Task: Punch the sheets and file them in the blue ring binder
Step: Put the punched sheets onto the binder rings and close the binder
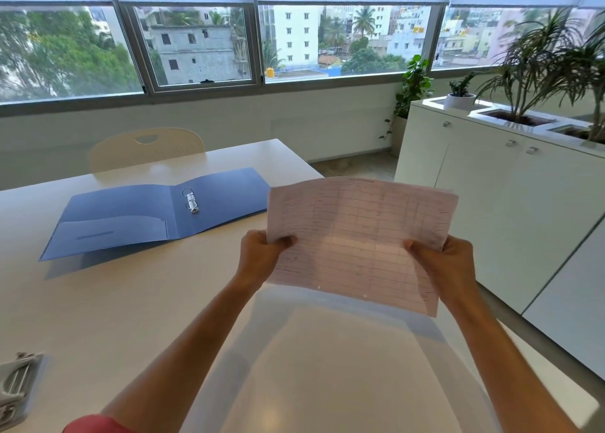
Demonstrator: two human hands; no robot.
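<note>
Both hands hold the sheets (360,243) up in the air above the near right part of the table (98,301), clear of its surface. The left hand (262,252) grips the left edge of the sheets, thumb on the near face and the other fingers hidden behind the paper. The right hand (448,259) grips the right edge in the same manner, thumb (414,247) lying across the near face, remaining fingers out of sight behind. The sheets are printed with a ruled table and tilt with the far edge raised; two small punched holes show near the near edge.

The blue ring binder (157,213) lies open and flat on the table, to the left of and beyond the sheets, well apart from both hands. Its ring mechanism (191,200) stands at the spine; whether the rings are parted cannot be told. The hole punch (16,387) sits at the near left edge of the table, partly cut off.
</note>
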